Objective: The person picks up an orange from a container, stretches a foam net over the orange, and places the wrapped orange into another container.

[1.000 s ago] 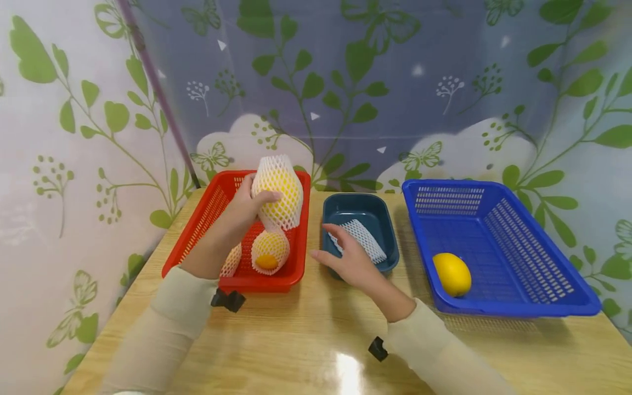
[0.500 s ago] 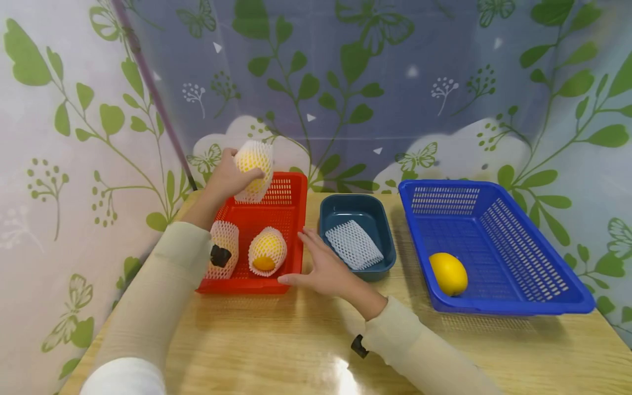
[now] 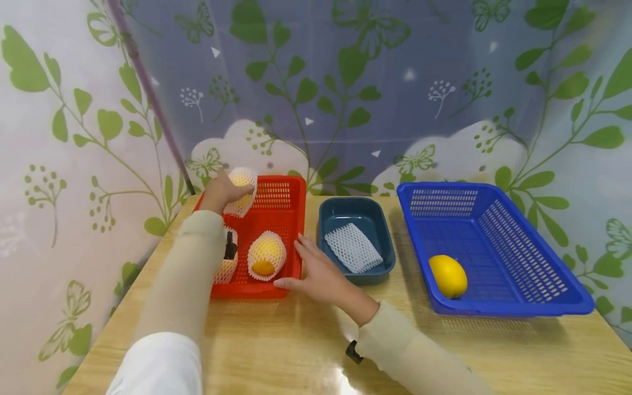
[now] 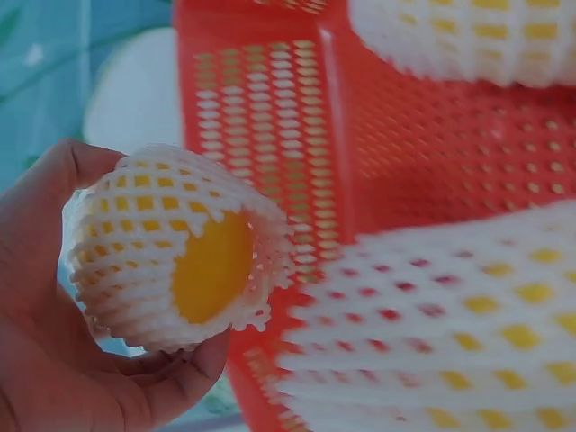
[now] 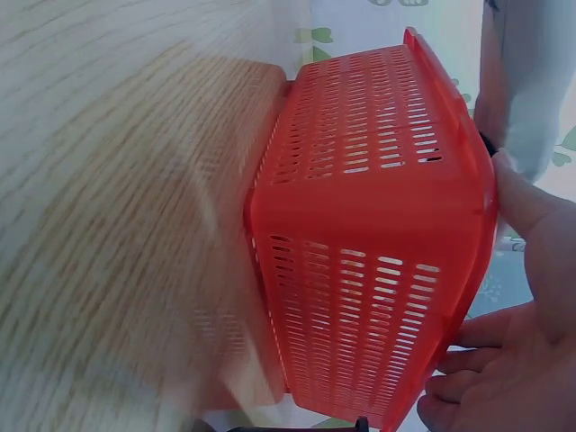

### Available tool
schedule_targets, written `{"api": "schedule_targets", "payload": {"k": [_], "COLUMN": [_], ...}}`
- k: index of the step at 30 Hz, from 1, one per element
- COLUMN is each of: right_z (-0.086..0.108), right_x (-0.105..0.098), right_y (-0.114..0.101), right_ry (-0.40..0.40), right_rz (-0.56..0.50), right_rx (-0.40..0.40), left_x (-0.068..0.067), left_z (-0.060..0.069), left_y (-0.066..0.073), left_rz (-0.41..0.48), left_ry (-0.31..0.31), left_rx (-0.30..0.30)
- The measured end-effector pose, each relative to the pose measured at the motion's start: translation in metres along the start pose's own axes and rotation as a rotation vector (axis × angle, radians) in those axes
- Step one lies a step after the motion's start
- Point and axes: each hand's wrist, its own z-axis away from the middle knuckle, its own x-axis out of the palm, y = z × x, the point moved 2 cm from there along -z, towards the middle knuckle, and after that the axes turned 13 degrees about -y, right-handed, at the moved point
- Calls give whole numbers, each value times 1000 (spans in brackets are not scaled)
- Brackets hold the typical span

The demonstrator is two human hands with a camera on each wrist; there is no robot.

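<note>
In the head view my left hand (image 3: 219,192) grips a yellow fruit (image 3: 243,184) in a white foam net over the back left of the red basket (image 3: 299,208). The left wrist view shows bare yellow skin at the net's open end. Two more netted fruits lie in that basket: one fruit (image 3: 266,255) near the front right, another (image 3: 225,270) at front left, partly hidden by the sleeve and a black wrist piece. With thumb and fingers spread, my right hand (image 3: 321,275) touches the basket's front right corner; the right wrist view shows the fingers (image 5: 468,360) along its rim.
A dark teal tub (image 3: 382,219) holds an empty white foam net (image 3: 353,248). At the right, a blue basket (image 3: 498,192) contains a bare yellow fruit (image 3: 447,276). The wooden table (image 3: 276,351) meets a patterned curtain (image 3: 316,99) behind.
My left hand has carried the netted fruit leftward, then lowered it toward the red basket's back left. My right hand has moved left from the teal tub to the red basket's corner.
</note>
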Motion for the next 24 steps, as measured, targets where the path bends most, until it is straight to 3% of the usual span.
{"api": "schedule_targets", "payload": {"k": [6,9,17,24], "right_z": [0,0,1,1], "right_x": [0,-1,-2,-2], "right_y": [-2,-4,-6,-4], "right_ry": [-9,-11,-16,-8], "right_rz": [15,11,29,34], "right_rx": [23,27,11,13], "left_x": [14,19,34,41], "left_z": [-8,-9,-7,-10], "left_y": [-15,-20,-27,-25], "left_rz": [-212,-263,-215,-162], "left_ry": [1,-17,-95,-92], "left_rx": [-68,-100,-134,-166]}}
